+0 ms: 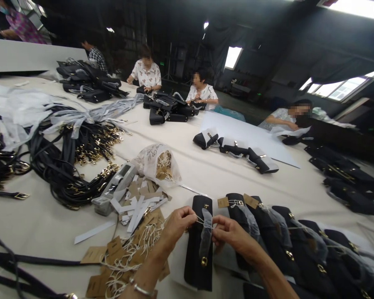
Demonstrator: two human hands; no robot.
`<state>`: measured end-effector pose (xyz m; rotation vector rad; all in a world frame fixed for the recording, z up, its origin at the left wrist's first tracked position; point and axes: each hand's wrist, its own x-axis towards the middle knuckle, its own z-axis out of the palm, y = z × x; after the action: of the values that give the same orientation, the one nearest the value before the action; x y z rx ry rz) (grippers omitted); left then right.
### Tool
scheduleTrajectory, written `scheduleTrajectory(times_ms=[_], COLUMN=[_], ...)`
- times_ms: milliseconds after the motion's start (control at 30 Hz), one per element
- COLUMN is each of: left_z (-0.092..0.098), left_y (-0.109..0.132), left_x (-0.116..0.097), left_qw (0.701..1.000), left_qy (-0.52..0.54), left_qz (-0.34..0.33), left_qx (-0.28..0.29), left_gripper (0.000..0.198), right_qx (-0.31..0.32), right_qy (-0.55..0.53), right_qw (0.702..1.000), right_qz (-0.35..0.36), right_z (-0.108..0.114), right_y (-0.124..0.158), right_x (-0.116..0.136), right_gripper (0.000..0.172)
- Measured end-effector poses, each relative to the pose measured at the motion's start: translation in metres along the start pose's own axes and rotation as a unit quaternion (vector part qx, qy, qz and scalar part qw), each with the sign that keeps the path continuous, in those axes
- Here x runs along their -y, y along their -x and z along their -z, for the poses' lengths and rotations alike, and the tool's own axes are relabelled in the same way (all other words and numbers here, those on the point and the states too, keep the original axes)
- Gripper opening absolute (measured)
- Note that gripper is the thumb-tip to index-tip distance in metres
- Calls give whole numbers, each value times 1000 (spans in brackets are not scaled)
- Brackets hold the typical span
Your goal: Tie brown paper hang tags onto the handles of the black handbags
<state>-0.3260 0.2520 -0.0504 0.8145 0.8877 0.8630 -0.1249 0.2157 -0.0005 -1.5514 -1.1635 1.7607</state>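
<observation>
Black leather purse [195, 253], flat and oblong with small gold clasps, lies on the cream table [224, 174] at the near edge, right under both hands. It is the first in a row of like black purses [302, 249] that runs off to the right. A strip of clear plastic wrap [205, 236] lies along its front. The left hand [176, 226] pinches a thin pale string [202, 223] between thumb and forefinger, the other fingers curled in. The right hand [232, 236] pinches the same string further along, fingers closed tight, so it runs taut between them just above the purse's top. Left of the purse lies a heap of brown paper tags [118, 249] with white strings. Beyond the heap, a clear plastic bag [157, 162] lies on its side, holding a bundle of pale cords and a few brown tags. White paper strips [137, 205] lie scattered between bag and heap.
</observation>
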Motion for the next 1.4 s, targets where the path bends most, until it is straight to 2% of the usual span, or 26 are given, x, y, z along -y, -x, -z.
scheduleTrajectory(times_ms=[100, 167, 333, 433, 500, 600, 700, 800, 900, 967, 1033, 1100, 1133, 1200, 1267, 1333, 1400], left_z=[-7, -14, -24, -22, -22, -23, -26, -25, -23, -21, -20, -19, -19, -17, -14, -10, -6], left_y=[-3, -8, -23, -22, -18, -13, -10, -8, -8, -8, -9, -10, -11, -12, -13, -13, -15], left_x=[-1, -1, 2, 4, 4, 3, 2, 4, 7, 11, 15, 17, 17, 13, 6, -1, -5], left_qw=[989, 971, 928, 918, 920, 929, 943, 952, 952, 958, 972, 987, 992, 996, 987, 961, 935], left_qy=[138, 220, 347, 374, 373, 358, 326, 303, 304, 284, 231, 156, 115, 23, -81, -182, -239], left_qz=[53, 84, 137, 134, 119, 90, 61, 40, 26, 13, -7, -29, -39, -70, -126, -202, -255], left_qx=[29, 30, 13, 5, 6, 20, 25, 5, -24, -33, -35, -35, -39, -51, -57, -50, -56], left_gripper=[13, 15, 11, 9, 10, 22, 31, 35, 44, 49, 52, 53, 51, 44, 33, 24, 26], right_qx=[24, 23, 23, 46, 44, 4, -87, -180, -204, -206, -199, -169, -146, -106, -78, -71, -74], right_qy=[-137, -241, -464, -513, -509, -463, -397, -241, -89, 2, 185, 355, 405, 431, 450, 456, 446], right_qw=[990, 970, 885, 857, 859, 885, 913, 953, 973, 976, 959, 913, 895, 886, 878, 875, 880], right_qz=[-14, -24, -23, 23, 43, 48, 20, 35, 61, 63, 81, 106, 118, 134, 143, 146, 142], right_z=[9, 11, 3, -7, -14, -21, -23, -21, -15, -10, -5, 0, 1, 2, 1, -2, -6], right_y=[6, 4, -4, 0, 4, 6, -2, -14, -20, -18, -15, -13, -13, -15, -18, -22, -24], right_x=[-3, -11, -27, -20, -9, 4, 4, -4, -5, 3, 18, 35, 43, 56, 64, 66, 63], right_gripper=[33, 29, 22, 36, 52, 63, 59, 52, 51, 40, 29, 26, 25, 20, 17, 16, 13])
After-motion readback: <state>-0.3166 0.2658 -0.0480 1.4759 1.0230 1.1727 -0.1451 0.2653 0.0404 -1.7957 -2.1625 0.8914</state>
